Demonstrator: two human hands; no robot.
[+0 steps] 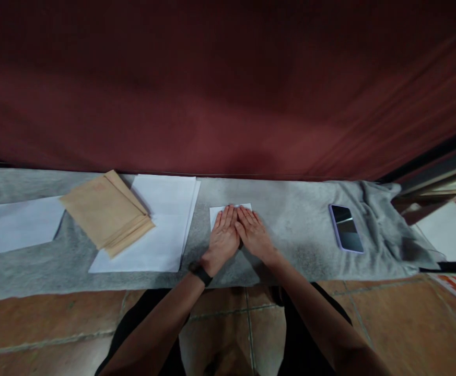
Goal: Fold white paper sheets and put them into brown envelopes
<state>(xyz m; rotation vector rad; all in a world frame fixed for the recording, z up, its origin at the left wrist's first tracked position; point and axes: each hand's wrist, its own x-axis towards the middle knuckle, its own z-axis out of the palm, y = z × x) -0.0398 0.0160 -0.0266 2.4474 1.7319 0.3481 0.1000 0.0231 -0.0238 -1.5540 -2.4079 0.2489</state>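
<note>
My left hand (223, 237) and my right hand (254, 233) lie flat side by side on a small folded white paper (215, 213), fingers stretched out and pressing it onto the grey cloth (290, 230). Most of the paper is hidden under the hands; only its far edge and left corner show. A dark band sits on my left wrist. Neither hand grips anything.
A stack of white sheets (165, 224) lies left of the hands, with a pile of brown envelopes (106, 211) partly on it. Another white sheet (12, 224) is far left. A phone (346, 228) lies at the right. A dark red curtain hangs behind; tiled floor below.
</note>
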